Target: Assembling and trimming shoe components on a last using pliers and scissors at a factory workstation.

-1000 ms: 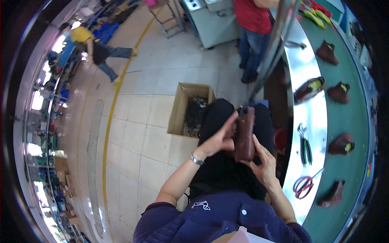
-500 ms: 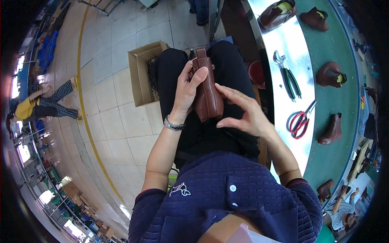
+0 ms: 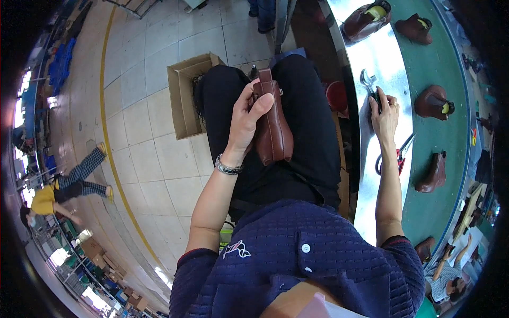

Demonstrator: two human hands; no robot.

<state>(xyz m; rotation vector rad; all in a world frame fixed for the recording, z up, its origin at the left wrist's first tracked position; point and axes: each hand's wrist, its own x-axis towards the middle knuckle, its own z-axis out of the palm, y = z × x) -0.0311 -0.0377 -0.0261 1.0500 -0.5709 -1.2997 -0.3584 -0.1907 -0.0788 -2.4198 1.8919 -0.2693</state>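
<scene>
A brown leather ankle boot stands over my lap, its narrow tabbed end pointing away from me. Around its upper part my left hand is closed, the thumb pressed on the leather. To the right, my right hand reaches over the shiny metal bench and closes on the handles of a pair of pliers. The metal jaws stick out beyond the fingers, while most of the handles are hidden under the hand. Red-handled scissors lie partly behind my right forearm.
Another brown boot stands at the bench's far end. Several more boots sit along the green conveyor belt on the right. An open cardboard box is on the tiled floor by my left knee. A person in yellow is at far left.
My right hand has left the boot's side and moved right onto the pliers on the bench. My left hand keeps its hold on the boot. The person in yellow has moved nearer along the floor.
</scene>
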